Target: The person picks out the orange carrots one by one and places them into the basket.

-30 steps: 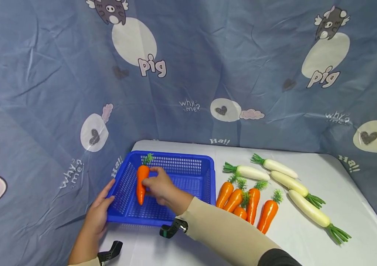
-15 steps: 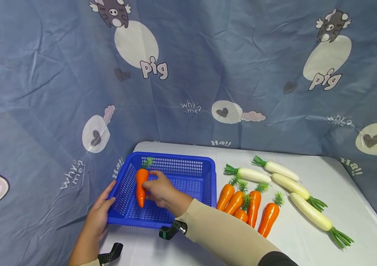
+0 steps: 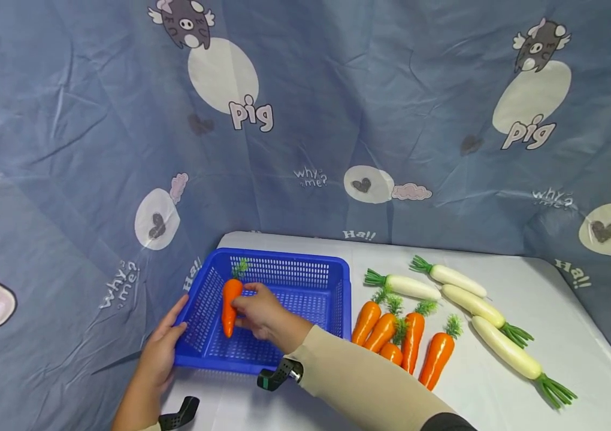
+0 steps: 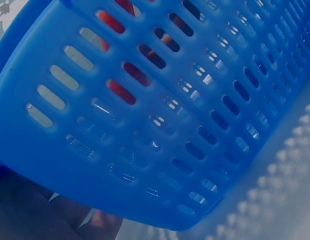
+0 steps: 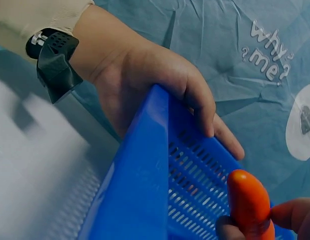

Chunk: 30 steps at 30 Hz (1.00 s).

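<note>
In the head view my right hand pinches an orange carrot between thumb and fingers. The carrot hangs upright inside the blue plastic basket, near its left side, with the green leafy top up and the tip down. The right wrist view shows the tip end of this carrot close up. At the basket's left rim my left hand grips the edge, thumb over the rim and fingers along the outside. Holes in the basket wall fill the left wrist view, with red-orange behind some of them.
Right of the basket several carrots lie on the white table, partly behind my right forearm. Several white radishes with green stems lie farther right. A blue printed cloth hangs behind and along the left.
The carrot has sunk slightly lower inside the basket with my right hand. My left hand stays on the rim. The whole head view has shifted a little.
</note>
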Available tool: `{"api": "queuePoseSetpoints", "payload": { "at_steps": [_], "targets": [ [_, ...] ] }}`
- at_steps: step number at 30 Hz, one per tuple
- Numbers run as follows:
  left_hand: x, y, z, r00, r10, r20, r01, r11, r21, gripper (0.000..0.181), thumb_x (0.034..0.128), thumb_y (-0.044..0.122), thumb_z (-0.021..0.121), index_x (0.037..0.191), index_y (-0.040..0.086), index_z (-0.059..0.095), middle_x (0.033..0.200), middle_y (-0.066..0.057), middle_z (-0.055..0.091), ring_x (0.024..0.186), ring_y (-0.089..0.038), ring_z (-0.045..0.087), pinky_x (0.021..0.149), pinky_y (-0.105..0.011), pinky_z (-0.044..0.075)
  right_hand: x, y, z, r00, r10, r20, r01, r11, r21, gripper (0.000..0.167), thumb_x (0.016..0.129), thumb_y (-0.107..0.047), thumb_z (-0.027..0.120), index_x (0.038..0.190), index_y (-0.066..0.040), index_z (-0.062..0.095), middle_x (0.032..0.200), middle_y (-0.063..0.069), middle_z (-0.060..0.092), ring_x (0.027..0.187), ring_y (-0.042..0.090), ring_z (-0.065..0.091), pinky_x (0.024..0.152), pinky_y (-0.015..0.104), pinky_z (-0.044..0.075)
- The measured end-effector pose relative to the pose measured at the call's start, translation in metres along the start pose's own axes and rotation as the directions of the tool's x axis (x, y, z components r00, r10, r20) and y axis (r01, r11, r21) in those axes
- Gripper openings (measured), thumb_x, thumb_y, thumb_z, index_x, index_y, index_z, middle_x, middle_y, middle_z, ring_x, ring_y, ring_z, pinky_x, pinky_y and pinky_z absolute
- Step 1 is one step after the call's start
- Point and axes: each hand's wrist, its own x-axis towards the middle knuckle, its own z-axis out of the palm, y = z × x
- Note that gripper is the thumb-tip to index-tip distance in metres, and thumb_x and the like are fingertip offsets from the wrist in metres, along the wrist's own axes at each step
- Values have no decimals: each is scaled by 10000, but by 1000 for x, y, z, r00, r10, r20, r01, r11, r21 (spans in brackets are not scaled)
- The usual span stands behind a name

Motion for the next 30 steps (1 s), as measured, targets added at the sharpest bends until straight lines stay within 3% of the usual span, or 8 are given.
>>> {"api": "queuePoseSetpoints", "payload": {
  "at_steps": [6, 10, 14, 21, 24, 30],
  "targets": [
    [-1, 0, 0, 1000, 16, 16, -16, 1000, -13, 566, 1145, 217, 299, 1681, 363, 191, 1697, -131, 179, 1088, -94, 597, 826, -274, 559, 2, 3, -1, 998, 39, 44, -41, 998, 42, 659, 902, 56, 662, 1497, -41, 397, 1131, 178, 632, 973, 280, 697, 897, 465, 607],
    [-1, 0, 0, 1000, 2, 3, -2, 1000, 16, 575, 1141, 202, 295, 1682, 361, 183, 1728, -124, 142, 1150, -59, 553, 878, -249, 541, 1, 4, -2, 996, 59, 60, -62, 997, 42, 657, 909, 51, 654, 1507, -46, 399, 1148, 196, 642, 1081, 344, 698, 922, 465, 599],
    [-1, 0, 0, 1000, -8, 0, 8, 1000, 17, 581, 1140, 190, 291, 1684, 358, 175, 1737, -120, 121, 1197, -127, 520, 879, -285, 542, -1, 3, -2, 994, 75, 79, -76, 997, 6, 635, 932, 24, 663, 1506, -33, 400, 1179, 212, 654, 1164, 400, 682, 938, 490, 590],
    [1, 0, 0, 1000, -26, -5, 27, 999, 25, 582, 1141, 190, 288, 1680, 377, 177, 1735, -105, 126, 1250, -190, 462, 879, -271, 522, -2, 2, -3, 991, 87, 98, -87, 996, 2, 606, 943, 15, 666, 1491, -17, 409, 1207, 232, 644, 1154, 400, 676, 969, 537, 567],
    [1, 0, 0, 999, -38, -6, 38, 999, 32, 585, 1140, 180, 287, 1681, 375, 179, 1721, -109, 151, 1205, -175, 495, 856, -284, 532, -1, 0, -5, 991, 78, 112, -80, 997, 14, 604, 950, -9, 669, 1492, -13, 404, 1229, 237, 645, 1128, 372, 679, 961, 517, 575],
    [1, 3, 0, 999, -38, -10, 39, 998, 57, 585, 1139, 189, 296, 1679, 381, 179, 1733, -111, 118, 1251, -201, 439, 870, -272, 513, -3, -10, -8, 989, 64, 132, -67, 998, 18, 559, 945, -58, 683, 1450, -15, 447, 1273, 253, 608, 1143, 375, 672, 938, 477, 590]
  ]
}}
